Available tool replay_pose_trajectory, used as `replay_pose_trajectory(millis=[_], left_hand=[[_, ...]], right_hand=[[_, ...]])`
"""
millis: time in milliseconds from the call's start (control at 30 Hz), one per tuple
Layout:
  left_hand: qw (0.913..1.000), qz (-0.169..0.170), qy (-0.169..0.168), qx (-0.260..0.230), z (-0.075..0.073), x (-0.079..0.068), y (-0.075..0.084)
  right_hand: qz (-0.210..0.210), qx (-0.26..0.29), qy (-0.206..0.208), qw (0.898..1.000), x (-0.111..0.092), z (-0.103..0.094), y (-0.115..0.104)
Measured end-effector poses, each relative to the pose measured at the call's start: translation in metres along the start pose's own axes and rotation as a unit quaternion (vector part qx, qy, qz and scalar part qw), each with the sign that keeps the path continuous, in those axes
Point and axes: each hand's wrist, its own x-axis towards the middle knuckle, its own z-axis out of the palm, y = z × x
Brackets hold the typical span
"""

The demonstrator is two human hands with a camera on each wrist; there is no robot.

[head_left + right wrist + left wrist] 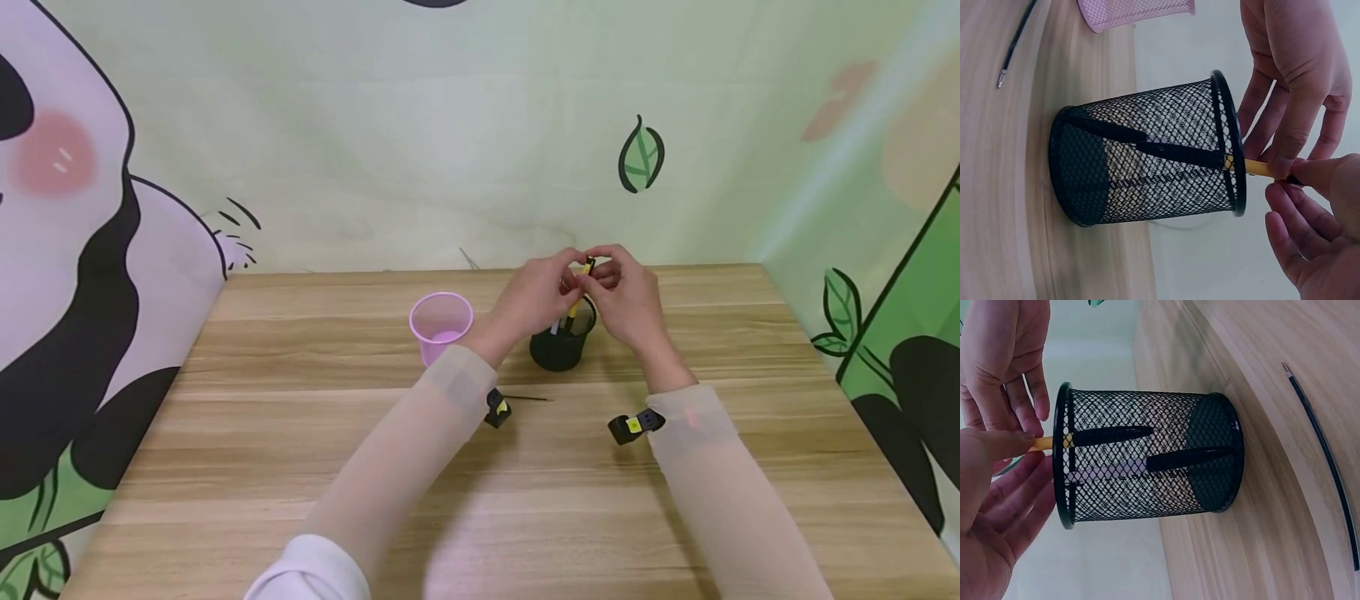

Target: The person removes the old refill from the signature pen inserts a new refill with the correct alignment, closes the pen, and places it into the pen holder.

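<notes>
A yellow pen (1257, 167) with a black grip stands tip-down partly inside a black mesh pen holder (557, 357). My left hand (536, 293) pinches its yellow barrel just above the rim. From the other side, my right hand (626, 296) pinches the pen's black top end between thumb and fingers. Behind the mesh, a second pen with a pale barrel and black grip (1179, 459) leans inside the holder; its upper part is hidden in the left wrist view.
A pink mesh holder (429, 323) stands left of the black one. On the table (360, 467) in front lies a thin dark pen refill (1322, 450). A patterned cloth backdrop (360, 167) rises behind the table's far edge.
</notes>
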Motion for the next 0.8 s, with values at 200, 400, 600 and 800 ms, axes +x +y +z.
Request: replay_pose_trajectory(millis=[200, 400, 600, 800], left_hand=[[0.9993, -0.004, 0.006, 0.037, 0.004, -0.001, -0.002], [0.9954, -0.001, 0.019, 0.094, 0.007, -0.003, -0.001], [0.9907, 0.011, 0.028, 0.133, 0.01, -0.002, -0.002], [0.989, 0.01, 0.019, 0.146, 0.012, -0.004, -0.001]], right_hand=[[0.004, -0.014, 0.002, 1.0, 0.0, 0.004, 0.005], [0.022, -0.028, -0.001, 0.999, -0.003, 0.008, 0.008], [0.036, -0.033, -0.011, 0.999, -0.007, 0.012, 0.012], [0.028, -0.043, -0.012, 0.999, -0.009, 0.016, 0.016]])
